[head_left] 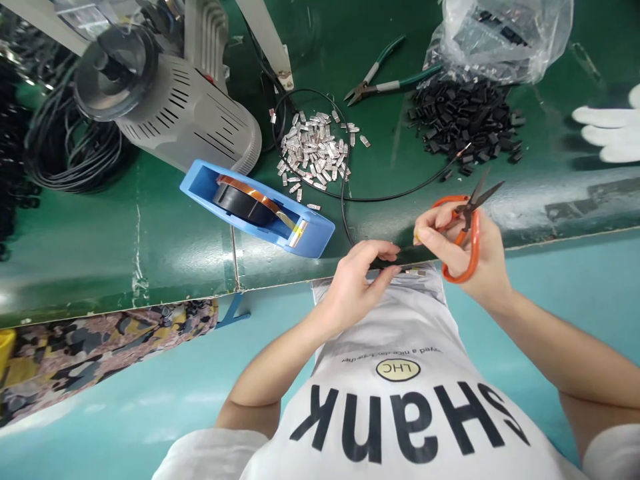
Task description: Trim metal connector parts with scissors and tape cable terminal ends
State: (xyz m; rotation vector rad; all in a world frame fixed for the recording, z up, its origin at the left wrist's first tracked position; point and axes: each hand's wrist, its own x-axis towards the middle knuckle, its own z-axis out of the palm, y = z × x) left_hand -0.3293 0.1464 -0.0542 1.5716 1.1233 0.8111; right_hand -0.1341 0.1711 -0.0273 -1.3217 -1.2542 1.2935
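At the bench's front edge, my left hand (pixel 361 279) is closed on a thin black cable (pixel 380 199), which loops over the bench behind it. One stripped end of that cable points to the right, near the black parts. To its right, my right hand (pixel 475 257) carries scissors (pixel 473 248) with orange handles looped round its fingers, the blades parted and pointing away. Its thumb and forefinger are pinched together at a tiny yellowish bit, too small to name. Beyond my left hand stands a blue tape dispenser (pixel 314 235) with a roll of amber tape.
Small silvery metal pieces (pixel 317 148) lie heaped mid-bench. Green-handled cutters (pixel 373 87) rest behind them, left of a black plastic parts pile (pixel 465 120) and a clear bag (pixel 505 40). A grey machine (pixel 195 110) and coiled cables (pixel 75 153) occupy the left; a white glove (pixel 613 127), the right.
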